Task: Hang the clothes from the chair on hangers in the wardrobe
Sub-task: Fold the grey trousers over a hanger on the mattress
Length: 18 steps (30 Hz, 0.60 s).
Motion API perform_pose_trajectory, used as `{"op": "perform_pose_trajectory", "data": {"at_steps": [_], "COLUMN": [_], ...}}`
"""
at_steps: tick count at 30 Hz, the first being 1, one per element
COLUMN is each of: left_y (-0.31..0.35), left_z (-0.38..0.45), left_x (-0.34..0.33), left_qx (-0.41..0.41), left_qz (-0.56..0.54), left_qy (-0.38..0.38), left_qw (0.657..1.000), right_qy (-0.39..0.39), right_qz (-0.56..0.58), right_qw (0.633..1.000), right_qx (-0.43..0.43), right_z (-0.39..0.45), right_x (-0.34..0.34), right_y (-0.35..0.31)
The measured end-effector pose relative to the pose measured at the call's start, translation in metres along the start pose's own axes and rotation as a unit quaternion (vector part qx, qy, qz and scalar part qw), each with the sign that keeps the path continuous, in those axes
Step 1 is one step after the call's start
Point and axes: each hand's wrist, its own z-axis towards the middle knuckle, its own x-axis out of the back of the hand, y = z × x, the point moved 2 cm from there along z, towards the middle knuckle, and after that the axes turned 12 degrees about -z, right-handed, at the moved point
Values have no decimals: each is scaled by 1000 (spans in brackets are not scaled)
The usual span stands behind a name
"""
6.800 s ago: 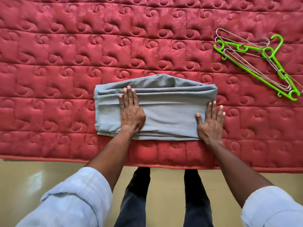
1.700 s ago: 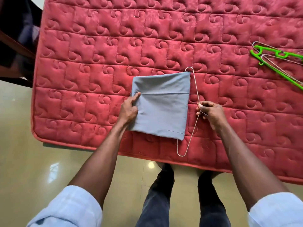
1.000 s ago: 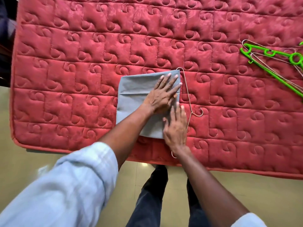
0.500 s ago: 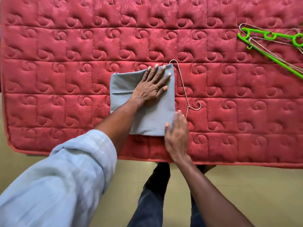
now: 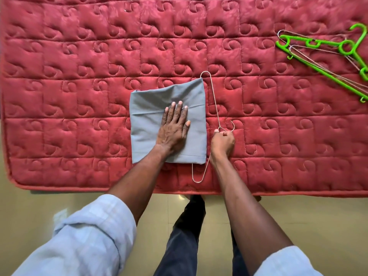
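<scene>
— Trousers (image 5: 151,108) first: where do they sit?

— Folded grey, in a near-square pad, lying flat on the red quilted mattress (image 5: 79,56), close to its near edge and a little left of middle. I see a seam line across the bottom end and a soft crease running across the upper half.

— And my left hand (image 5: 174,126)?

— Flat on the cloth, palm down, fingers straight and close together, pressing the fold near its right half. It grips nothing.

— Right hand (image 5: 222,143)?

— Curled, just beside the right edge of the trousers, pinching the wire hanger (image 5: 214,100) at the neck, where the twist meets the small hook. The hook pokes out to the right of my fingertips (image 5: 224,134).

— How does that hanger lie?

— On the mattress, turned sideways — one rounded shoulder end shows past the far corner of the cloth, the other past the near corner. The bar side runs under or along the right edge of the fold; I cannot tell whether the cloth is threaded over it.

— Anything else on the bed?

— Spare hangers at the far right corner, well apart from the work: a bright green plastic hanger (image 5: 318,65) with a few thin wire hangers (image 5: 322,53) lying across it.

— Below the mattress?

— Yellowish floor (image 5: 39,206), my dark trouser legs (image 5: 185,236), and rolled pale-blue sleeves (image 5: 89,236) on both forearms.
</scene>
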Motion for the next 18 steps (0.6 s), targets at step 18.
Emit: {"op": "perform_pose_trajectory", "data": {"at_steps": [18], "left_y": [-7], "left_z": [0], "left_x": [-6], "left_qx": [12], "left_qz": [3], "left_qy": [-13], "left_qw": [1000], "right_qy": [-117], "right_qz": [334], "right_qw": [933], "right_qx": [-63], "right_z": [7], "right_x": [10], "right_y": [-6]}}
